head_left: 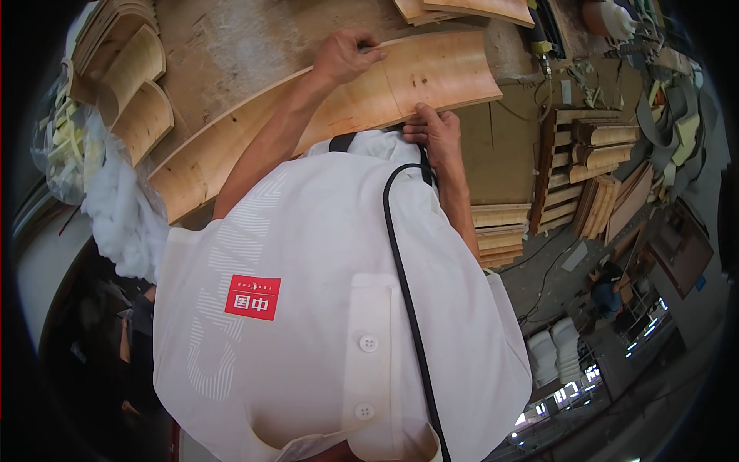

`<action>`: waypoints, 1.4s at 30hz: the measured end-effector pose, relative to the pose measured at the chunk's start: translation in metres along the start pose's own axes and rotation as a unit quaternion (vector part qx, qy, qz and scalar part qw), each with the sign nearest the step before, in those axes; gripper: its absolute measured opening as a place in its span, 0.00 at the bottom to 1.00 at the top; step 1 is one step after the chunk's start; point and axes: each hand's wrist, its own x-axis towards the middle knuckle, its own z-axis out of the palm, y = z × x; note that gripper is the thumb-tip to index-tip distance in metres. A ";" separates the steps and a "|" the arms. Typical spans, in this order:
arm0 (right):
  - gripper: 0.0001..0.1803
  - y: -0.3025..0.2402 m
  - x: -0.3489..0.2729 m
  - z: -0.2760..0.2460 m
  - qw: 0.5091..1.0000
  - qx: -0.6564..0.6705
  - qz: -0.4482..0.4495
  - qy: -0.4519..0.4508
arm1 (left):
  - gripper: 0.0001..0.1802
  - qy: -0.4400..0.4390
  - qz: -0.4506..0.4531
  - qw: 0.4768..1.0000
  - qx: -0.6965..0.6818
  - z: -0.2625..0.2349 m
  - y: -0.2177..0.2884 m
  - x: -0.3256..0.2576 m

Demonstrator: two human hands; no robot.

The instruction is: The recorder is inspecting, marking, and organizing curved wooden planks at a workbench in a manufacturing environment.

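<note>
The curved plywood panel (323, 115) lies on the bench (231, 46) with its long axis running from the lower left up to the upper right, its bowed face up. Both hands sit on its right half, close to the pencil line that crosses it.

The left hand (342, 55) rests on the far long edge, fingers curled over the rim and pressing down; its grip is closed on the panel edge. The right hand (437, 132) is at the near long edge, thumb up on the face of the panel and fingers wrapped below. That grip is closed around something dark, from which a black cord (404, 308) runs down over the white shirt (308, 308); the tool itself is hidden, so what it is cannot be told. The 2 hands face each other across the panel's short width, the right 1 slightly nearer the panel's right end. The long left stretch of the panel is free of any hand.

Counted: 1 panel under the hands, 1 cord, 2 hands. At the upper left, about 4 shorter curved pieces (131, 85) stand nested together, well apart from the hands, beside white wadding (115, 215). More curved pieces (469, 9) lie at the top edge, and to the right are stacks of wood parts (585, 162) beyond the bench.
</note>
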 end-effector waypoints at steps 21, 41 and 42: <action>0.12 0.018 -0.003 -0.014 0.993 -0.007 -0.026 -0.114 | 0.11 0.049 0.106 0.992 0.052 0.009 0.000 -0.011; 0.18 -0.112 0.028 0.005 0.960 0.095 -0.264 -0.018 | 0.27 -0.007 0.025 0.999 -0.029 -0.014 0.007 -0.012; 0.17 -0.131 0.037 0.011 0.962 0.073 -0.260 -0.045 | 0.27 -0.002 0.037 0.999 -0.022 -0.012 0.006 -0.010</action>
